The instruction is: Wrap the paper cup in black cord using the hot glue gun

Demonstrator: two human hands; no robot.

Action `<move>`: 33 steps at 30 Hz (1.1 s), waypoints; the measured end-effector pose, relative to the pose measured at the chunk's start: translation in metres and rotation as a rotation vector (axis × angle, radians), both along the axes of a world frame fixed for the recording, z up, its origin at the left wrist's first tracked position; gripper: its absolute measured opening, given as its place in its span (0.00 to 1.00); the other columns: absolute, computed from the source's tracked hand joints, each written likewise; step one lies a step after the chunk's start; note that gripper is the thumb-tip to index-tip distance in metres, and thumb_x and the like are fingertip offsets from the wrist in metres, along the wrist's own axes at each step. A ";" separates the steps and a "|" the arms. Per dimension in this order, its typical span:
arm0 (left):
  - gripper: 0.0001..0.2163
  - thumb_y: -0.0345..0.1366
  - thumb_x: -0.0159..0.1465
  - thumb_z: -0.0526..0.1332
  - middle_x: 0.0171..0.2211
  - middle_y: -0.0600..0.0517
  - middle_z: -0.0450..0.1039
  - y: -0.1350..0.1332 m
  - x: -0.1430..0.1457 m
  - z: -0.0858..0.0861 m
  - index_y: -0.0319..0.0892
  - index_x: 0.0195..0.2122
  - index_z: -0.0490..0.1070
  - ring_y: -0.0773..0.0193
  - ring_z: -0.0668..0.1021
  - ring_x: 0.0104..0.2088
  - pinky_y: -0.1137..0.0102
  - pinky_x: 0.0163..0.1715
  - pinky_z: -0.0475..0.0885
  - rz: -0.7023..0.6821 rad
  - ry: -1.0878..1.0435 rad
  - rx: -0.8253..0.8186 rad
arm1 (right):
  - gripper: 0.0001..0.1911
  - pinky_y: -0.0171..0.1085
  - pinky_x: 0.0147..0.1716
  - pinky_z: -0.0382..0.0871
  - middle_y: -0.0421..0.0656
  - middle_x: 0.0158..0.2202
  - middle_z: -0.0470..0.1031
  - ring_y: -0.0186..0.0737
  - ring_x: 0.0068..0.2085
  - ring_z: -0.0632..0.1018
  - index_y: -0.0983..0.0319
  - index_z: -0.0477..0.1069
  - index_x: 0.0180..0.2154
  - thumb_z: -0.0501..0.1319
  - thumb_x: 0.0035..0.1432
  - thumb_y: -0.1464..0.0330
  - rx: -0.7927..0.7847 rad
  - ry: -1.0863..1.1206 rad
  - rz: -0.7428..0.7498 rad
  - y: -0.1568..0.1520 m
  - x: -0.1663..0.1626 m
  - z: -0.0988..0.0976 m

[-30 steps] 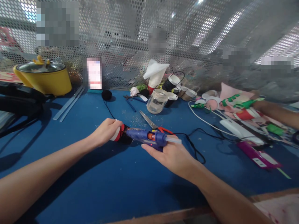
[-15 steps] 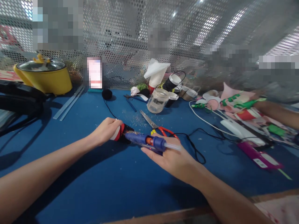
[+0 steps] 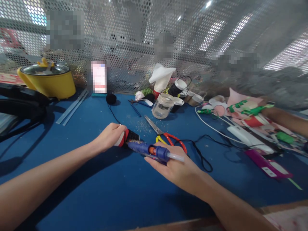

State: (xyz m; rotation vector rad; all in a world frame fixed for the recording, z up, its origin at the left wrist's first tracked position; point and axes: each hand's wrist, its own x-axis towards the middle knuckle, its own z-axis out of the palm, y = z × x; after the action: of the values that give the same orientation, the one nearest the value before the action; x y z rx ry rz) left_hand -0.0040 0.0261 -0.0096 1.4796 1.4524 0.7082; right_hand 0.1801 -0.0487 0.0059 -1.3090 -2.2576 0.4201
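My left hand (image 3: 109, 137) is closed around a small red, white and black craft piece (image 3: 125, 138) resting on the blue table (image 3: 96, 192). My right hand (image 3: 178, 166) grips a blue glue gun (image 3: 149, 149) with a clear glue stick (image 3: 175, 157) poking out of its back. The gun's nozzle points left and touches the craft piece. Red-handled scissors (image 3: 166, 136) lie just behind the gun, and the gun's black cord (image 3: 199, 150) loops off to the right.
A yellow pot (image 3: 48, 81) stands at the back left beside black gear (image 3: 19, 106). A clear jar (image 3: 163, 106), cups and a tube cluster at the back centre. White cables, pink and green craft parts and another person's arm (image 3: 286, 118) fill the right side. A perforated metal screen closes off the back.
The glue gun and my right hand have dipped slightly lower and nearer, nozzle still at the craft piece. My left hand has stayed put. The view shifted a little.
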 end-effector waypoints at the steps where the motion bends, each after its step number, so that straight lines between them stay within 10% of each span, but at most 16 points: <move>1: 0.11 0.40 0.49 0.50 0.11 0.57 0.55 0.000 -0.001 -0.001 0.39 0.15 0.60 0.71 0.59 0.13 0.75 0.13 0.51 -0.001 0.000 0.006 | 0.07 0.32 0.21 0.61 0.38 0.20 0.66 0.33 0.21 0.68 0.61 0.61 0.24 0.54 0.51 0.65 0.008 -0.006 0.000 0.000 0.000 0.000; 15: 0.11 0.39 0.50 0.48 0.12 0.58 0.51 -0.005 0.000 0.005 0.40 0.15 0.56 0.73 0.56 0.15 0.75 0.14 0.50 -0.037 0.016 -0.001 | 0.07 0.31 0.25 0.65 0.41 0.21 0.71 0.36 0.24 0.73 0.62 0.65 0.23 0.56 0.48 0.65 0.153 0.023 -0.122 0.008 0.001 -0.003; 33: 0.15 0.41 0.55 0.45 0.14 0.58 0.49 -0.004 -0.005 0.003 0.39 0.15 0.55 0.72 0.56 0.16 0.76 0.15 0.51 -0.193 0.105 0.123 | 0.10 0.32 0.20 0.62 0.35 0.11 0.63 0.34 0.18 0.69 0.61 0.65 0.24 0.54 0.50 0.62 -0.097 0.032 -0.180 0.014 0.005 0.009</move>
State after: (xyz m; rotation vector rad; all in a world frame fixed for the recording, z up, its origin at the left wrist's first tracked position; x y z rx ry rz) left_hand -0.0091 0.0223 -0.0063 1.7483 1.3403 0.6180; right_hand 0.1851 -0.0351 0.0149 -1.5287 -2.0941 0.4869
